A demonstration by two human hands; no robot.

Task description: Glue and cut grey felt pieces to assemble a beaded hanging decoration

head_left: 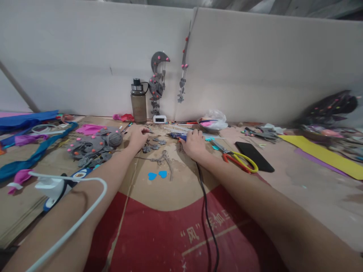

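Observation:
My left hand (138,138) is closed in a pinch above the cardboard, with a small dark grey piece (150,131) at its fingertips. Grey felt cutouts (154,144) lie just beside and below those fingers. My right hand (195,144) is wrapped round a blue tool (181,136) whose black cord (204,200) trails toward me; its exact kind is partly hidden by the hand. Between the hands lies a tangle of grey string (163,158). Two blue hearts (157,175) rest nearer to me.
Scissors (238,158) and a black phone (254,156) lie right of my right hand. A bottle (138,104) and small clock (159,119) stand at the wall, below hanging grey felt ornaments (157,83). A white cable (93,211) crosses my left forearm; a grey pinned bundle (90,147) sits left.

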